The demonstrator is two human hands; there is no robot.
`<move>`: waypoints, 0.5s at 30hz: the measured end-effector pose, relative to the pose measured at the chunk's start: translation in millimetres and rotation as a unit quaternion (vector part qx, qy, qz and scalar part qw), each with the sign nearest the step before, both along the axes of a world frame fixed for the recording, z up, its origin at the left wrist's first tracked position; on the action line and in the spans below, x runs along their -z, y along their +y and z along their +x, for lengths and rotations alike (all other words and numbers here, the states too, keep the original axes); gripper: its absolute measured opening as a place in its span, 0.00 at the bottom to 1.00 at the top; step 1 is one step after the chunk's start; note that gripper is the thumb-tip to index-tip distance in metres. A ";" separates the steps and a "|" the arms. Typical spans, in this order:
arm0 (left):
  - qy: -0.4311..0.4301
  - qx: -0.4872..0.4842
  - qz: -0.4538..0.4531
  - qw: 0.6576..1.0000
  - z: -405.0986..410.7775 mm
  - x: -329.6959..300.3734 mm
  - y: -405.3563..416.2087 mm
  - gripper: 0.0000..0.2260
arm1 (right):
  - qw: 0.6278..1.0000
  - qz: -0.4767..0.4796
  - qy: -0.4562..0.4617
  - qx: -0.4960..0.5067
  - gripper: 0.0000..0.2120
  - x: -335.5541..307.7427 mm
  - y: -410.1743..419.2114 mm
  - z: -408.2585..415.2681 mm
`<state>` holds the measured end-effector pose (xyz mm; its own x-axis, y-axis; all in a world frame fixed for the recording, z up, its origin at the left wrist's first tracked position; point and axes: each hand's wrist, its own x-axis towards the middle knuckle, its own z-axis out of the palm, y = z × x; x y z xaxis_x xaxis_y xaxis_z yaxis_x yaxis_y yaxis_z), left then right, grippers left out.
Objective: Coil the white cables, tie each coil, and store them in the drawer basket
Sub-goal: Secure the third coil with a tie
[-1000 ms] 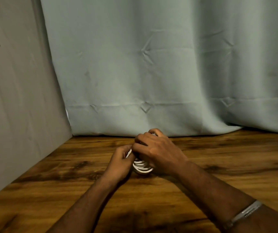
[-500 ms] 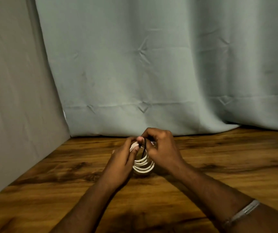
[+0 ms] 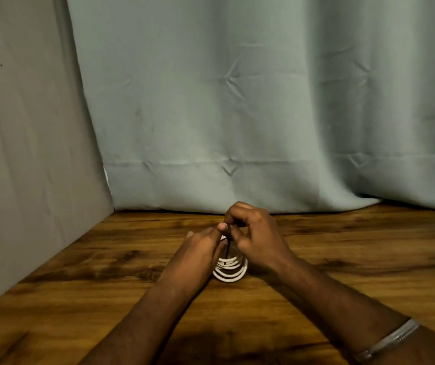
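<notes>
A white cable coil [image 3: 230, 272] stands on edge on the wooden table [image 3: 342, 262], its lower loops showing between my hands. My left hand [image 3: 198, 252] grips the coil's left side, thumb up near the top. My right hand [image 3: 256, 233] is curled over the coil's top and right side. A thin black tie [image 3: 228, 246] runs down from my fingertips across the loops; both hands pinch it near the top. The upper part of the coil is hidden by my fingers. No drawer basket is in view.
A pale green curtain [image 3: 237, 114] hangs along the back of the table. A grey fabric panel [image 3: 27, 154] closes off the left side. A silver bracelet [image 3: 387, 343] sits on my right wrist.
My right hand lifted off the coil's front, uncovering the loops and the black tie. The tie now hangs straight down across the loops from my pinching fingertips.
</notes>
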<state>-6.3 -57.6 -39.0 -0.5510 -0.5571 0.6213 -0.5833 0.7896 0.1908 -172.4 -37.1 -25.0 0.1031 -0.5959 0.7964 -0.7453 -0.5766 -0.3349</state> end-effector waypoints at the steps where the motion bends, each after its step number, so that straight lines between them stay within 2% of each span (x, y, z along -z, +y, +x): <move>1: -0.001 0.009 0.002 1.000 0.5 -0.8 -0.1 0.09 | 1.000 0.011 -0.020 -0.001 0.09 1.7 -1.9 0.9; 4: -0.004 0.016 -0.007 1.000 -0.3 -1.7 0.7 0.11 | 0.992 0.074 -0.100 -0.002 0.10 2.9 -4.2 -0.3; 6: -0.019 0.000 -0.036 0.999 -1.6 -1.7 2.3 0.12 | 0.965 0.158 -0.207 -0.039 0.12 1.6 -2.4 3.6; 9: -0.036 -0.022 -0.088 0.995 -1.6 -1.0 3.0 0.12 | 0.872 0.259 -0.400 -0.108 0.16 -2.2 -3.4 7.6; 10: -0.037 -0.027 -0.099 0.994 -1.2 -1.4 3.9 0.12 | 0.841 0.289 -0.439 -0.126 0.15 -4.6 -2.6 6.7; 12: -0.025 -0.034 -0.108 0.993 -0.5 -2.1 8.3 0.12 | 0.805 0.340 -0.464 -0.144 0.10 -9.3 1.6 2.8; 15: 0.020 -0.032 -0.096 0.995 -0.1 -2.5 15.6 0.16 | 0.785 0.378 -0.469 -0.145 0.06 -10.5 2.5 -2.8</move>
<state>-6.5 -42.1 -36.5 -0.4909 -0.4591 0.7405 -0.6293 0.7746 0.0630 -175.1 -34.6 -14.5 -0.0983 -0.9946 0.0325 0.1591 -0.0480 -0.9861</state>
